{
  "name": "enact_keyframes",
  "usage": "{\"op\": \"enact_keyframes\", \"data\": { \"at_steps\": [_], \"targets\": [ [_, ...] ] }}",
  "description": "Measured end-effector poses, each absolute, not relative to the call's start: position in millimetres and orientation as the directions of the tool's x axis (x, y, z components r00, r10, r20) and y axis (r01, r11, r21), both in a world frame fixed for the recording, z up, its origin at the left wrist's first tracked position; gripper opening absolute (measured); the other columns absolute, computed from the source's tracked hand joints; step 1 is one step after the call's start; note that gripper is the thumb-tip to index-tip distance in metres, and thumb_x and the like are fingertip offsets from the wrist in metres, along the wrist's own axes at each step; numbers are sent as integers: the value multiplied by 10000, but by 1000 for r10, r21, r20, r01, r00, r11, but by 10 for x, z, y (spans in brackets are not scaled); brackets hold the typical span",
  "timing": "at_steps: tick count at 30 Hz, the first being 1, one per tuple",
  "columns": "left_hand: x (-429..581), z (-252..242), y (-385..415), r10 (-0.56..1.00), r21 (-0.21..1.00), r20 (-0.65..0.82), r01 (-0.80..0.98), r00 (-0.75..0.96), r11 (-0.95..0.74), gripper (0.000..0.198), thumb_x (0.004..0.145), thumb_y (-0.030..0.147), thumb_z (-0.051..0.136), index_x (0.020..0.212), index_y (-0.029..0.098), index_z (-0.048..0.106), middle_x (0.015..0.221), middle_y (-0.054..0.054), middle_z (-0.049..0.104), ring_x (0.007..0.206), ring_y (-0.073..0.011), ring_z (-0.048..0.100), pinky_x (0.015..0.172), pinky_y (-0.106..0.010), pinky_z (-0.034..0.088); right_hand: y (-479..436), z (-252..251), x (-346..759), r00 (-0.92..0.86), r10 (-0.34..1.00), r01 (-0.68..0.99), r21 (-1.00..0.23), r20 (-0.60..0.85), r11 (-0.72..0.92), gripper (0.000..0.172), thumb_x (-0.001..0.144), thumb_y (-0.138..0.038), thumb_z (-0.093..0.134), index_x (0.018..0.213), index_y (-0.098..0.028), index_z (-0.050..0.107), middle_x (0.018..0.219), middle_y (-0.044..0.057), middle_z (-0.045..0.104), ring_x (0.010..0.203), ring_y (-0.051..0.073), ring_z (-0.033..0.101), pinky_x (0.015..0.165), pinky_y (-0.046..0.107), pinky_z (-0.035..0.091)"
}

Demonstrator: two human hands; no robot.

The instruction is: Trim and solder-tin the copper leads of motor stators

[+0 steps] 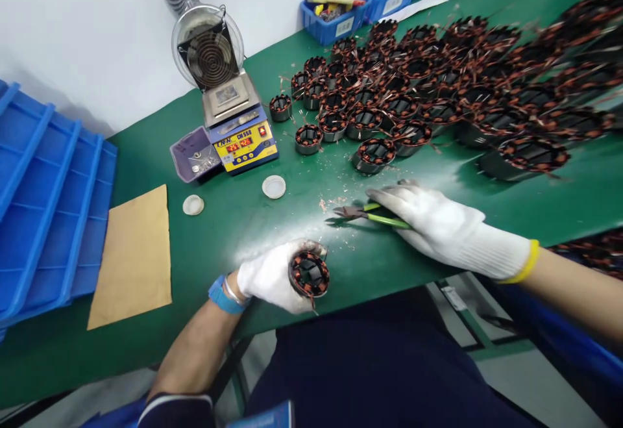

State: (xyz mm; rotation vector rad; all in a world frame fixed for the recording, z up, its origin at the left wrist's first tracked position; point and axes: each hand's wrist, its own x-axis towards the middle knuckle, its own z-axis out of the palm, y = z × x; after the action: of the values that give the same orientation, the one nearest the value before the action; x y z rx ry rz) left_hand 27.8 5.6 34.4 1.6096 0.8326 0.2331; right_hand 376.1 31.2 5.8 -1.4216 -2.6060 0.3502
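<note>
In a white glove, my left hand (277, 276) is closed round a motor stator (309, 275), a dark ring with copper windings, near the table's front edge. A short wire end sticks out at its lower side. To the right, my gloved right hand (433, 220) lies over a pair of cutting pliers (365, 214) with green handles, its fingers round the handles. The pliers' jaws point left over the table. Small copper wire clippings (335, 204) are scattered around the jaws.
Many more stators (374, 155) stand at the back right. A solder pot (246, 145) with a digital display stands at the back, beside a grey tray (195, 152). Two white lids (273, 187), brown cardboard (134, 256), a blue crate (48, 207) and blue tool bins (335, 22) lie about.
</note>
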Motion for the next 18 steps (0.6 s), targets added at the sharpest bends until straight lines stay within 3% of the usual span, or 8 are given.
{"op": "enact_keyframes", "data": {
  "at_steps": [2,4,8,14,18],
  "targets": [
    [247,326,71,616,932,-291,362,732,9,942,557,312,979,1427,118,676,1310,-165,805,1199,-385,790,1136,-514,621,305,83,3786,-527,850,800,-342,-8,493,605,1073,-285,390,1593,-46,588,1285,294,735,1203,430,730,1085,623,613],
    [215,299,89,610,928,-293,372,737,-4,978,511,269,993,1431,157,681,1341,-158,807,1220,-388,787,1148,-518,622,248,122,3821,-525,850,784,-413,-43,464,621,1087,-336,395,1615,-72,585,1319,284,732,1193,418,751,1031,585,651],
    [160,231,121,593,927,-268,372,759,-57,1018,462,217,996,1434,197,697,1439,-155,779,1299,-422,758,1201,-555,590,54,257,3855,-603,795,710,-501,-70,495,621,1068,-408,463,1647,-254,629,1538,190,706,1382,398,720,1120,530,651],
    [124,162,126,576,938,-223,334,787,-93,1005,497,235,969,1465,175,706,1445,-160,767,1318,-441,749,1203,-568,578,-62,338,3885,-631,774,678,-515,-44,523,604,1033,-375,519,1601,-291,708,1541,174,725,1403,391,721,1206,509,601],
    [129,184,123,539,945,-227,318,811,-81,1039,507,255,958,1501,151,675,1343,-138,812,1174,-395,799,1103,-515,637,-77,309,3924,-649,761,648,-527,-3,550,614,1024,-355,555,1623,-349,686,1577,140,711,1414,388,716,1201,530,602]
  ]
}}
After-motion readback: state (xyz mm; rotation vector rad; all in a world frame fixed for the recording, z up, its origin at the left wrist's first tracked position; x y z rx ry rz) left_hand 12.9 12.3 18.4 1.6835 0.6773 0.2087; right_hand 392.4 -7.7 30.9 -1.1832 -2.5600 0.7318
